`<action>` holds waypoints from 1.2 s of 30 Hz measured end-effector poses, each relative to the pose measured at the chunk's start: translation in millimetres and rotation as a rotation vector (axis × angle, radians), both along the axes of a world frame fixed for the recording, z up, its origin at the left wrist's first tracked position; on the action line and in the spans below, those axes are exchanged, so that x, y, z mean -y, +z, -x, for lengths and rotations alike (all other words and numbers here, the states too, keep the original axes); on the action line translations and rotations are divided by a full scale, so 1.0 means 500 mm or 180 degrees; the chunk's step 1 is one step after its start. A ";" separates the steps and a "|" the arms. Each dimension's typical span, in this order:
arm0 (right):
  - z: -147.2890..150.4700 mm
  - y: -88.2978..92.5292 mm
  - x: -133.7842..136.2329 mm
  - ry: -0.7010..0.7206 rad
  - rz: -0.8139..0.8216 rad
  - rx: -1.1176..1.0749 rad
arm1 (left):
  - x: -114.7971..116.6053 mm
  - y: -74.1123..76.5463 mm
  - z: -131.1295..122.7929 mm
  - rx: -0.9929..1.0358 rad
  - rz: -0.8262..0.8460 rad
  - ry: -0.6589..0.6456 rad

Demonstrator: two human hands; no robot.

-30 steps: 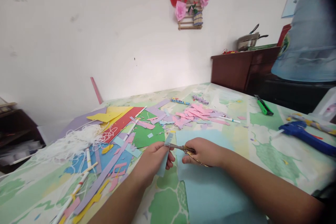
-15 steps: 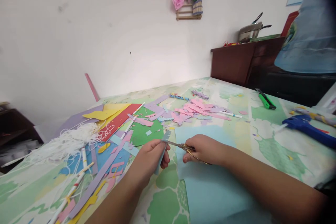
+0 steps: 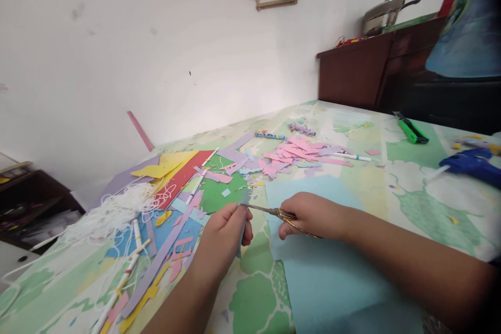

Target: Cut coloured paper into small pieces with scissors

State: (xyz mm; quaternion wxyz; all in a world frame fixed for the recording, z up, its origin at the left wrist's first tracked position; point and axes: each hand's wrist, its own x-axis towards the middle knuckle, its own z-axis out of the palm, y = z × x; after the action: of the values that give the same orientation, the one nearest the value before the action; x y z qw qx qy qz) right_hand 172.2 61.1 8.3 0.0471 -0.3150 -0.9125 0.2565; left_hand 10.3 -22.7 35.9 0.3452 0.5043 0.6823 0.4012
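Observation:
My left hand (image 3: pixel 227 234) pinches a narrow light-blue paper strip (image 3: pixel 245 198) whose upper edge is cut into a fringe. Gold-handled scissors (image 3: pixel 282 214) are in my right hand (image 3: pixel 313 216), fingers wrapped through the handles. Their blades point left and meet the strip just above my left thumb. A large light-blue paper sheet (image 3: pixel 324 276) lies flat under my right hand and forearm. Left of my hands is a green paper sheet (image 3: pixel 215 195) with small scraps on it.
Pink paper scraps (image 3: pixel 301 151) are heaped beyond my hands. White string (image 3: pixel 129 201) is tangled at the left. A green utility knife (image 3: pixel 410 129) and blue glue gun (image 3: pixel 469 164) lie at the right. A brown cabinet (image 3: pixel 352 75) stands behind, with a person's light-blue clothing (image 3: pixel 465 42) nearby.
The view has tilted down and shifted slightly, so the wall flowers sit higher. Both hands keep their hold, with the scissor blades still at the fringed strip.

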 end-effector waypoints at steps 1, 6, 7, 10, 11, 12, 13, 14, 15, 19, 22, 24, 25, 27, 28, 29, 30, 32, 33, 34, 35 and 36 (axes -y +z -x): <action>0.001 0.000 0.001 -0.0009 0.0007 0.0000 | 0.000 0.000 0.000 -0.0029 -0.0033 0.0012; 0.005 0.002 0.005 -0.0065 -0.0061 0.0060 | 0.000 0.002 0.000 0.0034 0.0024 0.0032; 0.006 0.001 0.005 -0.0076 -0.0071 0.0061 | -0.001 0.002 0.000 0.0088 0.0052 0.0043; 0.006 -0.001 0.001 -0.0119 -0.0086 0.0064 | -0.004 -0.003 0.002 0.0299 0.0137 0.0024; 0.004 -0.002 0.000 -0.0144 -0.0101 0.0054 | -0.005 -0.005 0.003 0.0358 0.0146 0.0023; 0.003 -0.004 -0.002 -0.0174 -0.0123 0.0044 | -0.006 -0.006 0.004 0.0406 0.0153 0.0028; 0.001 -0.005 -0.004 -0.0202 -0.0144 0.0034 | -0.007 -0.007 0.005 0.0446 0.0168 0.0043; -0.001 -0.006 -0.006 -0.0218 -0.0160 0.0027 | -0.007 -0.007 0.005 0.0485 0.0200 0.0062; -0.004 -0.007 -0.007 -0.0220 -0.0160 0.0028 | -0.008 -0.006 0.005 0.0524 0.0241 0.0078; -0.011 -0.005 -0.005 -0.0200 -0.0204 0.0050 | -0.009 -0.001 0.005 0.0611 0.0081 0.0133; -0.011 0.000 -0.001 -0.0214 -0.0337 0.0070 | -0.009 0.001 0.007 0.0579 -0.0098 0.0125; -0.010 0.001 0.001 -0.0212 -0.0345 0.0108 | -0.008 0.003 0.008 0.0550 0.0003 0.0095; -0.009 0.001 0.001 -0.0201 -0.0327 0.0126 | -0.008 0.003 0.008 0.0545 0.0067 0.0080; -0.008 0.000 0.000 -0.0150 -0.0271 0.0131 | -0.008 0.004 0.008 0.0540 0.0199 0.0050; -0.007 -0.002 -0.001 -0.0114 -0.0250 0.0118 | -0.008 0.004 0.008 0.0527 0.0253 0.0033; -0.005 -0.003 -0.003 -0.0079 -0.0241 0.0097 | -0.008 0.003 0.008 0.0506 0.0296 0.0007; -0.004 -0.003 -0.004 -0.0055 -0.0245 0.0076 | -0.008 0.002 0.007 0.0482 0.0327 -0.0027; -0.002 -0.003 -0.005 -0.0039 -0.0245 0.0074 | -0.008 -0.001 0.007 0.0433 0.0336 -0.0111; -0.002 -0.001 -0.005 -0.0035 -0.0242 0.0084 | -0.007 -0.002 0.006 0.0415 0.0312 -0.0130; -0.002 0.000 -0.005 -0.0035 -0.0234 0.0097 | -0.006 -0.002 0.006 0.0415 0.0285 -0.0142; -0.002 0.002 -0.004 -0.0033 -0.0228 0.0109 | -0.005 -0.002 0.005 0.0426 0.0262 -0.0152; -0.002 0.004 -0.003 -0.0025 -0.0233 0.0116 | -0.004 -0.002 0.005 0.0435 0.0252 -0.0154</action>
State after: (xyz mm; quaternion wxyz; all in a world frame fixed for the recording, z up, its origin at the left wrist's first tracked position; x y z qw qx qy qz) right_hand 173.3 62.5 10.4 0.0429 -0.3213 -0.9208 0.2169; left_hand 7.8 -20.7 34.9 0.4202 0.4781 0.6601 0.3989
